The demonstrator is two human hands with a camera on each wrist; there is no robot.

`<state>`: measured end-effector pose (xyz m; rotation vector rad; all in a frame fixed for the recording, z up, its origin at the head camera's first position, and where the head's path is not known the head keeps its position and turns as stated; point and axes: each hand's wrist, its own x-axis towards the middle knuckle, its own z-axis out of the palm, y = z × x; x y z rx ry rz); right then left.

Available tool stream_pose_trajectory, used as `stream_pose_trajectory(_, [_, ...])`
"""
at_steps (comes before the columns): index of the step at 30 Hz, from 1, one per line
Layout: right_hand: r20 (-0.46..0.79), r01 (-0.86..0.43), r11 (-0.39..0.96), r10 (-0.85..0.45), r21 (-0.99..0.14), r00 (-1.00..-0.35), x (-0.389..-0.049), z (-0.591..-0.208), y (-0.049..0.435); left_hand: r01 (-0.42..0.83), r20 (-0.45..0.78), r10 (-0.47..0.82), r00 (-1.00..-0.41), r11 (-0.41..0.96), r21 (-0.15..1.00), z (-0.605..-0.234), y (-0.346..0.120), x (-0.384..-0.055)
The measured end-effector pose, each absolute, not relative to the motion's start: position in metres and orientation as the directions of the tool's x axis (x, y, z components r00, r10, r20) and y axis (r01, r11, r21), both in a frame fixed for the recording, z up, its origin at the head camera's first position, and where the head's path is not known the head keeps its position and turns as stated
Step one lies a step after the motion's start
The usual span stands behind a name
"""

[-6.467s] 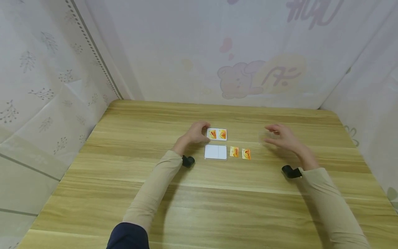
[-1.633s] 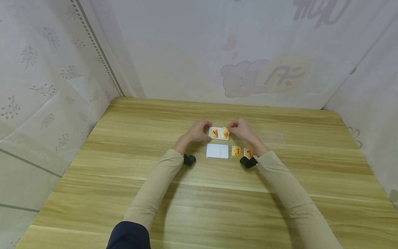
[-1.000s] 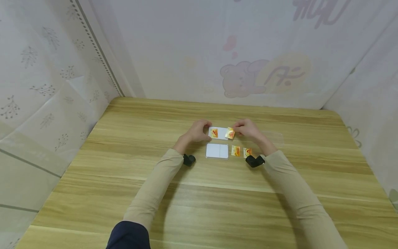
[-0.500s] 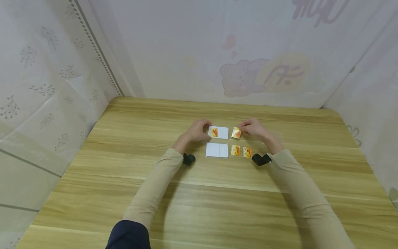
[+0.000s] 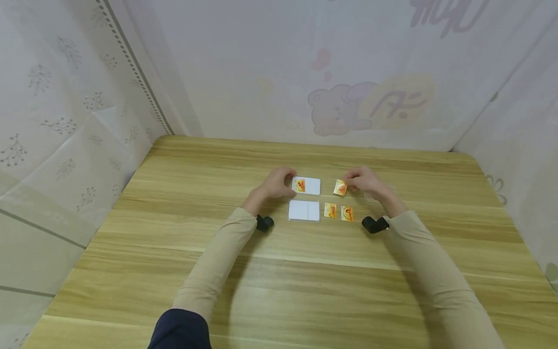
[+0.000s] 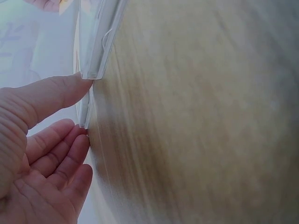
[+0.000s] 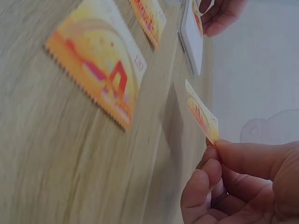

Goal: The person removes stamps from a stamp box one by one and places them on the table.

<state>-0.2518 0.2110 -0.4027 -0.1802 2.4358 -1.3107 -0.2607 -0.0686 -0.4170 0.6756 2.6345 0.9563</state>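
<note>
In the head view my left hand (image 5: 276,183) holds the left end of the far flat white case (image 5: 313,186), thumb on the near edge and fingers on the far edge. One orange-yellow postage stamp (image 5: 301,185) lies in that case's left half; its right half is bare white. Just right of the case, my right hand (image 5: 365,180) pinches another postage stamp (image 7: 202,112) by its edge between thumb and fingers, tilted above the table in the right wrist view. Two more stamps, one (image 5: 330,210) nearer the cases and one (image 5: 347,213) farther right, lie flat on the wood.
A second white case (image 5: 298,210) with a clear rim lies in front of the first, left of the loose stamps. Partly behind my right hand is a clear plastic sheet or lid (image 5: 369,196), hard to see. The wooden table (image 5: 279,291) meets curtains at the back and sides.
Earlier, my right hand moved away from the clear piece at the right. It then lifted the stamp from the far case's right half and carried it rightward. My left hand stayed put.
</note>
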Motion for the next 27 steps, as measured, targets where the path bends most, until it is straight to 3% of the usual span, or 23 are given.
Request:
stream_pose_trajectory(9, [-0.271,0.063,0.635,-0.237,-0.77,-0.933,-0.2493,-0.3997,0.2169,0.342,-0.074,0.512,-0.856,0.666,0.663,-0.4155,-0.0693,-0.2597])
stream_pose_trajectory(27, [-0.069,-0.118,0.797,-0.196,-0.592,-0.978,-0.2477,-0.4088,0.2141,0.332,-0.08,0.506,-0.859,0.668,0.666,-0.4179,-0.0688,-0.2614])
